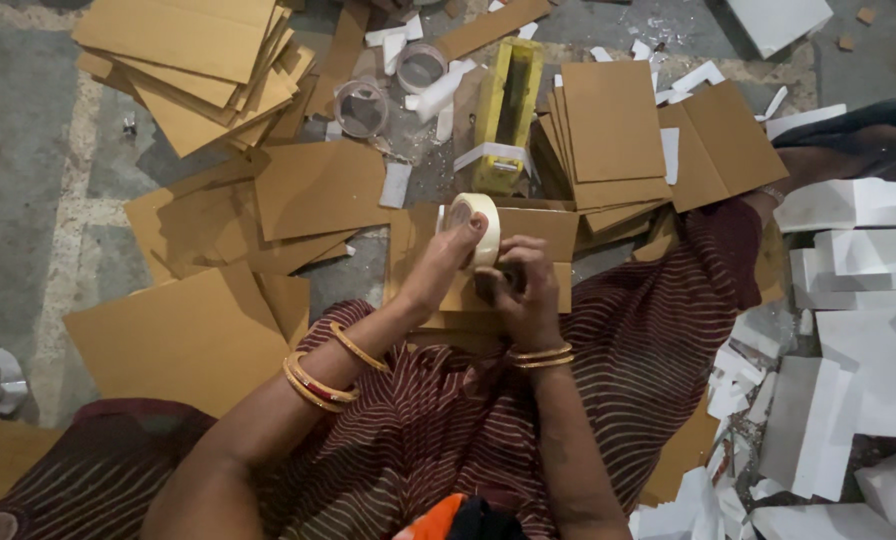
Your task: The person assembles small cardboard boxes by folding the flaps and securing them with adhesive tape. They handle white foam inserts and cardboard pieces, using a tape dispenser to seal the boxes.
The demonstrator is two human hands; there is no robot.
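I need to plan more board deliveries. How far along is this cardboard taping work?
Done: hard to tell; no taped piece shows clearly. In hand: left hand holds the tape roll, right hand works on the cardboard panel in her lap. Left: loose brown sheets and stacks lie around.

Yellow, seemingly rectangular open box [509,110] standing beyond the cardboard.

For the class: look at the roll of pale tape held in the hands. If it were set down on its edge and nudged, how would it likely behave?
The roll of pale tape is a round ring, so on edge it would probably roll. It looks hollow and narrow, likely light and apt to tip flat. The left hand pinches it easily, suggesting it stays stiff in a grip.
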